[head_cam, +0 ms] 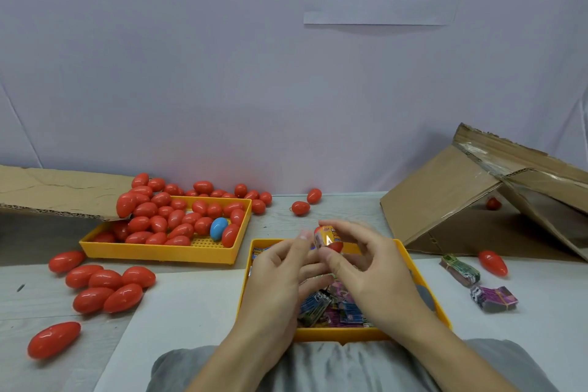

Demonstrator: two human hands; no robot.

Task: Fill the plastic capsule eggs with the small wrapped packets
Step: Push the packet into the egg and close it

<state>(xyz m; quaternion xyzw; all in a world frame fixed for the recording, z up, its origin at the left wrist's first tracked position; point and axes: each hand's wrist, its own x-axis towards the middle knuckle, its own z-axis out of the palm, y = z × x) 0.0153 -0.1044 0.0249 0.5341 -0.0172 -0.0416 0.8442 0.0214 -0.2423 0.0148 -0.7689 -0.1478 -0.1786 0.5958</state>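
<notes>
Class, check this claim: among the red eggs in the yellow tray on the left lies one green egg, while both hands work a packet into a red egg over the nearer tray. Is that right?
Not quite. The odd egg in the left yellow tray is blue, not green, as the head view shows. The rest stands: the left hand and right hand work a packet into a red egg over the nearer tray.

red egg half (pixel 334 245) stuffed with orange packet (pixel 325 237), held above tray | loose packets (pixel 331 305) in near tray | closed red eggs (pixel 171 223) heaped in far tray
</notes>
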